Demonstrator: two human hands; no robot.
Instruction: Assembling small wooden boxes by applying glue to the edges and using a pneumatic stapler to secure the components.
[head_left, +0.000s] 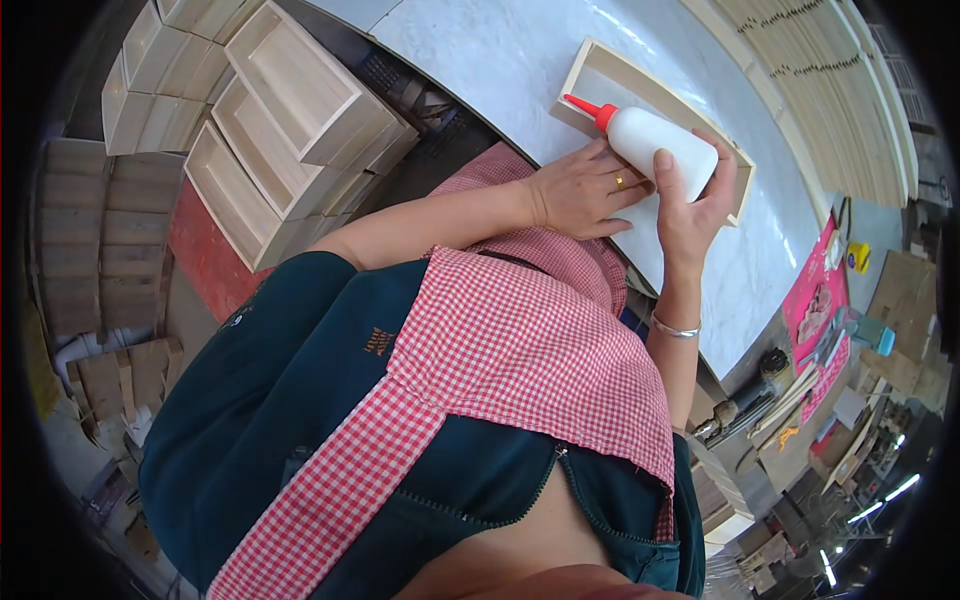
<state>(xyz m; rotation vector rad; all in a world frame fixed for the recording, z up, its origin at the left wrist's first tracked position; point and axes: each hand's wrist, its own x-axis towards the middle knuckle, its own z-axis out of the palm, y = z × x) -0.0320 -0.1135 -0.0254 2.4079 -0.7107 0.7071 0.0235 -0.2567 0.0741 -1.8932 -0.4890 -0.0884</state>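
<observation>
My right hand (690, 205) is wrapped round a white squeeze bottle (662, 142) with a red pointed nozzle. The bottle is tilted over a shallow light-wood box frame (572, 78), its nozzle tip toward the frame's left end. Beside the bottle, my left hand (590, 190) lies palm down with fingers stretched out, over the near side of the frame. It covers much of that side, so I cannot tell how firmly it touches the wood. Under the frame is a pale marbled tabletop (470, 60).
Stacked wooden boxes (290, 75) stand left of the table on a red surface (212, 250). Thin wooden strips (850, 100) are piled at the far right. A pink cloth (808, 290), a yellow roll (857, 257) and a clear bottle (870, 332) lie farther right.
</observation>
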